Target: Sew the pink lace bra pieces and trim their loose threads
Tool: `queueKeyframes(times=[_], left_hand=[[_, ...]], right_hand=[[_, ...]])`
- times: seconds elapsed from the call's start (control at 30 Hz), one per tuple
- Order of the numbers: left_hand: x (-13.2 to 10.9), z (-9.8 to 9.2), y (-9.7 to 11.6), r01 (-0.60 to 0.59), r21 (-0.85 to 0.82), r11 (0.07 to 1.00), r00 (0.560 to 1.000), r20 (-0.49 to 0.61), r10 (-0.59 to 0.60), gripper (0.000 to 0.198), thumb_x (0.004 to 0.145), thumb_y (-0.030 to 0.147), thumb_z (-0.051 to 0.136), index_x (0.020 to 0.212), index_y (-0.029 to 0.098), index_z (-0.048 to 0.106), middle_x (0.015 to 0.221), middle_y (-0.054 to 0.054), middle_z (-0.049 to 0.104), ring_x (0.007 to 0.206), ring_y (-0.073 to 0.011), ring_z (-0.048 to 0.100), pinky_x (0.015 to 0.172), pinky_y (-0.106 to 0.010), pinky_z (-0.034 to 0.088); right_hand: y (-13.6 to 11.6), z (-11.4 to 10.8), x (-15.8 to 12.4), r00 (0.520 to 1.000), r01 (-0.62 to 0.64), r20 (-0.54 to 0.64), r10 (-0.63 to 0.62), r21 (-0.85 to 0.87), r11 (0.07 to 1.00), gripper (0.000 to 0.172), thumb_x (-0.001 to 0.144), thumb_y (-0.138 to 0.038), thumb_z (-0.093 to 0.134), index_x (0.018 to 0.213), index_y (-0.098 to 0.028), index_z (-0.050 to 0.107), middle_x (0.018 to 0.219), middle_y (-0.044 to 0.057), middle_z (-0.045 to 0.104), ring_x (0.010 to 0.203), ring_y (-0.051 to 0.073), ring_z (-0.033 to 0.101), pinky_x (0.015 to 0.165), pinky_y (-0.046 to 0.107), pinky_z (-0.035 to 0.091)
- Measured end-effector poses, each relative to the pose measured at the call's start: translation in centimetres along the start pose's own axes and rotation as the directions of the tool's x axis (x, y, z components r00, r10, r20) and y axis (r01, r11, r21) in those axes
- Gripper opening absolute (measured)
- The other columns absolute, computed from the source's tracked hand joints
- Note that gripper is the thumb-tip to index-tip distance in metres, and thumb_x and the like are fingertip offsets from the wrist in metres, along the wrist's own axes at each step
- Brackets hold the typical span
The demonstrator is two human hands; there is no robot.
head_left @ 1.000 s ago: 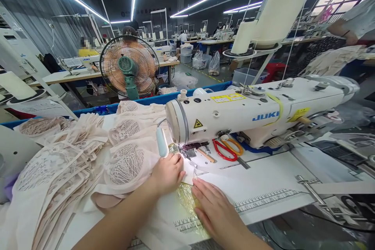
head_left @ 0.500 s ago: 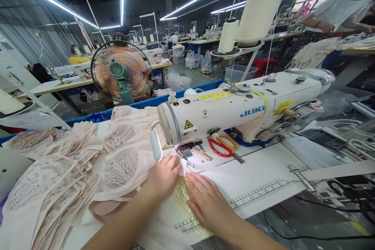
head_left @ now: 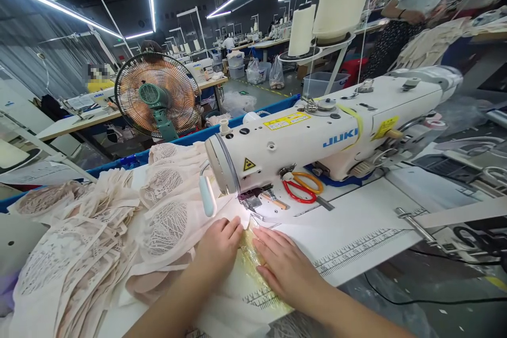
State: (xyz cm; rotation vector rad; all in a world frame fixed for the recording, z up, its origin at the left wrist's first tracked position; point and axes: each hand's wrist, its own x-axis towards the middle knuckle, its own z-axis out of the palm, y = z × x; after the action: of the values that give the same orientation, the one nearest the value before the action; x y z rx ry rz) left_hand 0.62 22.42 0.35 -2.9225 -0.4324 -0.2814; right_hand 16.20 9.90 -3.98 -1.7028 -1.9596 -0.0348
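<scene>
My left hand (head_left: 219,245) rests by the needle area of a white JUKI sewing machine (head_left: 293,140), its fingers bent and closed on the edge of a beige lace bra (head_left: 168,227). The bra's cups lie left of that hand, spread on the table. My right hand (head_left: 283,261) lies flat with fingers stretched out, close to the metal guide (head_left: 256,216) and the fabric edge. Yellowish clear tape (head_left: 249,256) covers the tabletop between both hands. The fabric directly under my fingers is partly hidden.
Red-and-orange-handled scissors (head_left: 301,190) lie beneath the machine arm. A pile of beige bras (head_left: 75,243) covers the left side. Thread cones (head_left: 303,29) stand behind the machine. A fan (head_left: 156,96) is beyond the table, and a person (head_left: 412,0) stands at the far right.
My left hand has drawn back slightly from the needle, toward me and left. The right hand stays flat, shifted slightly. The camera view has tilted a little.
</scene>
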Motion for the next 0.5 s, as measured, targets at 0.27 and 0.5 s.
queueKeyframes(times=[0.27, 0.5], left_hand=[[0.4, 1.2, -2.2, -0.024, -0.029, 0.999, 0.996, -0.086, 0.021, 0.029, 0.088, 0.011, 0.038, 0.111, 0.011, 0.056, 0.119, -0.015, 0.06, 0.099, -0.0259, 0.058, 0.087, -0.046, 0.051], [0.9, 1.8, -3.8, 0.051, -0.021, 0.998, 0.998, -0.037, -0.051, 0.03, 0.089, 0.013, 0.035, 0.11, 0.015, 0.056, 0.123, -0.012, 0.058, 0.106, -0.0265, 0.057, 0.089, -0.046, 0.051]], right_hand=[[-0.2, -0.6, 0.2, 0.999, -0.014, 0.038, 0.014, 0.02, 1.0, 0.036, 0.084, -0.024, 0.049, 0.117, -0.015, 0.057, 0.13, 0.011, 0.055, 0.121, 0.026, 0.046, 0.1, 0.044, 0.039], [0.2, -0.5, 0.2, 1.0, -0.01, 0.029, 0.009, 0.036, 0.999, 0.035, 0.083, -0.023, 0.048, 0.117, -0.017, 0.056, 0.13, 0.01, 0.054, 0.122, 0.026, 0.044, 0.1, 0.043, 0.037]])
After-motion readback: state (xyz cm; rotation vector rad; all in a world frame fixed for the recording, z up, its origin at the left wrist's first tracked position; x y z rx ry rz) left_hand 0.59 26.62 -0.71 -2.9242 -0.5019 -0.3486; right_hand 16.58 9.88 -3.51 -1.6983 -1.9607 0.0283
